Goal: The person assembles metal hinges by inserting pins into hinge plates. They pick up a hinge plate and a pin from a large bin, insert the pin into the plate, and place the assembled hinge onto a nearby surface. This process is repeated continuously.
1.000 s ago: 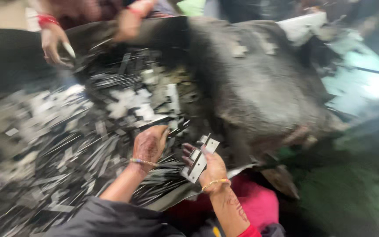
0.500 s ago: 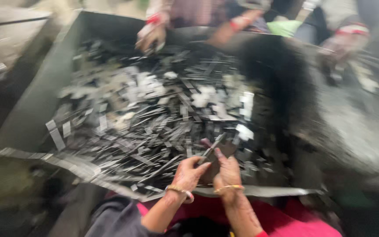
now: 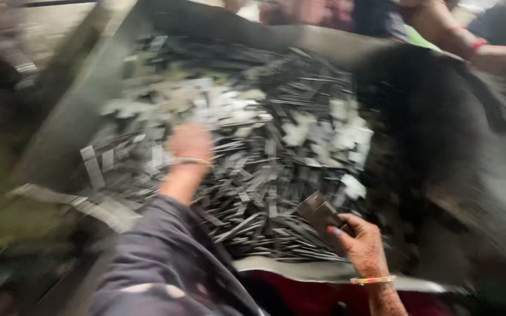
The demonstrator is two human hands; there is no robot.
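The right hand [image 3: 361, 246] is gripping a small stack of flat metal plates [image 3: 321, 213], dark grey and rectangular, pinched between thumb and fingers at about 5 o'clock in the view, just over the near rim of the tray [image 3: 323, 270]. The plates are looking thin, stiff and hard-edged; a few together are probably light, but the faces are likely slick and the cut edges sharp, so holding them across the flat faces with the edges squared up seems the safest grip, as a loose pinch would let them fan out and slide.

The left hand [image 3: 190, 142] is reaching out over the pile [image 3: 253, 158] toward 10 o'clock, blurred by motion; I cannot tell whether it is open or closed, or whether it is touching anything. A bangle [image 3: 190, 161] is sitting on that wrist, and a dark sleeve [image 3: 153, 257] is covering the forearm.

The pile is filling the tray with loose strips and plates, lying every way and overlapping. At 1 o'clock, beyond the far rim, another person's arm [image 3: 469, 44] with a red wristband is showing.
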